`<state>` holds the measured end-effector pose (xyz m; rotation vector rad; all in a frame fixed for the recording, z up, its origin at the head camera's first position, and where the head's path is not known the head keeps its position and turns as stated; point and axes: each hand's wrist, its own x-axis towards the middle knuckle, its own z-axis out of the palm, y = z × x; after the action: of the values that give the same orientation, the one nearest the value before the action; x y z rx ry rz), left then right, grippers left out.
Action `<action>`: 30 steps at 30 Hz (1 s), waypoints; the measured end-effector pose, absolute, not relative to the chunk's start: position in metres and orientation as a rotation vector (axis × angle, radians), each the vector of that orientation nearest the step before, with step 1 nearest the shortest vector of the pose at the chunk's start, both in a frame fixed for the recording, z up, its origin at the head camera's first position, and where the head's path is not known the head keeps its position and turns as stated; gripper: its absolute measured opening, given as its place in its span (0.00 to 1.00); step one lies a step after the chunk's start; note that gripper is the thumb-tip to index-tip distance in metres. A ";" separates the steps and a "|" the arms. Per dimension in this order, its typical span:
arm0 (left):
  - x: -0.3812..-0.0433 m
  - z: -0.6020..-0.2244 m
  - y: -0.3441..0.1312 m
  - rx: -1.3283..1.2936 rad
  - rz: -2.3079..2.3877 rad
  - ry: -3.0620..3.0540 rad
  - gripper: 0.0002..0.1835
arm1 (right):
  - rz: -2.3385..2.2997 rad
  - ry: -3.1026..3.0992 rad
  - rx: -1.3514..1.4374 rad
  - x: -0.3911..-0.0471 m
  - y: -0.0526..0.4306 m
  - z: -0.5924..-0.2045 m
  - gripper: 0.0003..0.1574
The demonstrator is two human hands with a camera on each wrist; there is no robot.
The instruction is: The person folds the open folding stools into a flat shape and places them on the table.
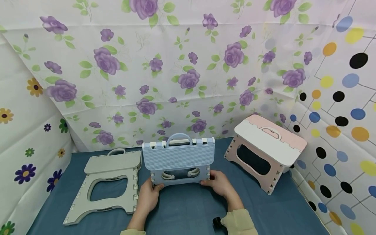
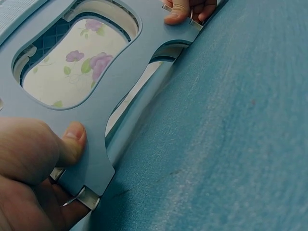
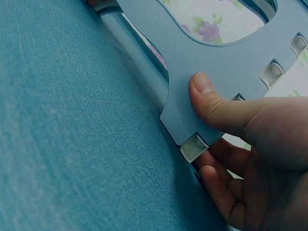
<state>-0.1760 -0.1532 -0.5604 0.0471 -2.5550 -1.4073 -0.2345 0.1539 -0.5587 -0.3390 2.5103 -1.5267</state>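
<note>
A blue folding step stool (image 1: 179,156) stands partly unfolded in the middle of the table, its textured top tilted toward me and its carry handle up at the back. My left hand (image 1: 148,196) grips the lower left corner of its front leg panel, thumb on the face and fingers behind. At the lower right corner my right hand (image 1: 220,184) pinches the same panel in like manner. Both wrist views show the thumbs pressed on the blue panel (image 2: 91,130), close to its metal-looking hinge clips (image 3: 195,147).
To the left a grey-white folding stool (image 1: 113,163) lies folded down. A pink and white folding stool (image 1: 270,140) stands unfolded at the right. Dark blue cloth (image 1: 188,212) covers the table, and a flowered curtain (image 1: 164,81) hangs close behind. A small black object (image 1: 217,223) sits by the right sleeve.
</note>
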 end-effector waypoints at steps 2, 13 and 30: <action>-0.176 -0.560 -0.153 0.048 -1.405 -2.556 0.18 | -1.522 2.509 -0.336 -0.234 0.154 -0.558 0.18; -0.178 -0.560 -0.154 0.086 -1.363 -2.568 0.16 | -1.534 2.500 -0.335 -0.234 0.155 -0.559 0.17; -0.178 -0.550 -0.161 0.235 -1.472 -2.423 0.39 | -1.686 2.383 -0.150 -0.236 0.169 -0.552 0.41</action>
<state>-0.1781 -0.1610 -0.5498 0.2354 -2.4230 -1.4718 -0.2362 0.1689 -0.5516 -0.1501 2.3832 -1.6857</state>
